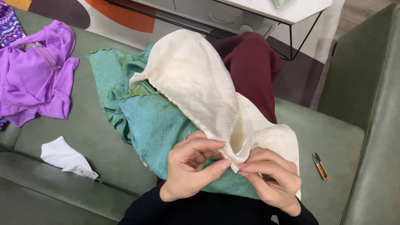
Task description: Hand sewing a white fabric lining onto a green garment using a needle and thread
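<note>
Far left on the green sofa (104,158): a crumpled purple garment (37,75), with a patterned cloth (10,23) just showing behind it at the frame edge. Nearer you, lower down, a small white folded cloth (66,158) with a tag lies on the seat, well apart from your hands.

Centre: a teal fabric (146,121) is spread over your lap and the seat. Over it lies the cream fabric piece (196,79), a long rounded shape. Its long axis runs from the upper left, away from you, down toward the lower right, narrowing to a fold at your fingertips. So the bulk of the cloth lies up and away from the grip, leaning slightly left.

Your left hand (193,166) is closed in a pinch, thumb and forefinger on the cream fabric's folded edge; a ring shows on one finger. Your right hand (271,179) meets it at the same spot, fingers closed on the same edge, with more cream cloth draped over its back to the right. Both hands touch at the fold, neither clearly nearer; whether anything thin sits between the fingers I cannot tell.

Beyond the cloth, a dark red trouser leg (254,62) shows.

Right: small orange-handled thread snips (320,166) lie on the seat, near your right hand but apart from it. Top: a white table (291,10) on a black wire frame.
</note>
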